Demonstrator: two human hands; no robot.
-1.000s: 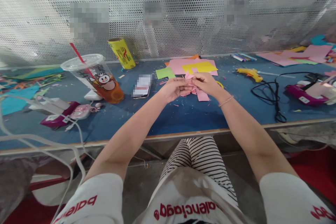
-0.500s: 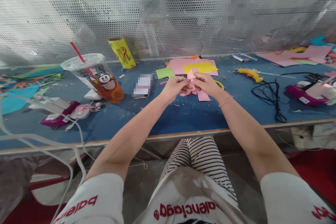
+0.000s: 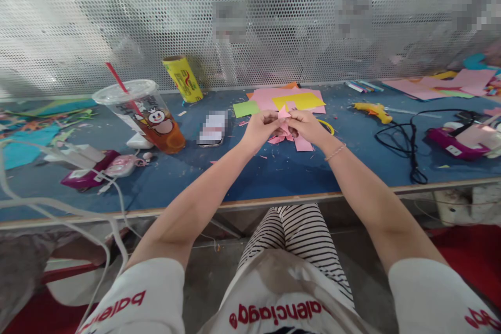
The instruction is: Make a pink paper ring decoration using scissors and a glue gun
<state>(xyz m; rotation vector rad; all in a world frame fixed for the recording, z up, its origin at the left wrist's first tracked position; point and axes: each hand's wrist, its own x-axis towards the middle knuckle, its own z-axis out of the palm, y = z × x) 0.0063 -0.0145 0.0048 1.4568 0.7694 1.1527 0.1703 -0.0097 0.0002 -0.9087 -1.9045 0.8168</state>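
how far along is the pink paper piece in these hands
Cutting looks at least partly done: a pink strip and loose scraps lie by the hands. In hand, the left hand and right hand pinch a folded pink paper. Shaping seems unfinished, and the glue gun lies aside, unheld. How many steps remain, I can't tell.

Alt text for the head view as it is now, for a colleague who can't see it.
Left hand and right hand pinch a small piece of pink paper between them over a blue table. Pink, yellow and green sheets lie just behind; a drink cup and phone stand to the left, a yellow glue gun to the right.
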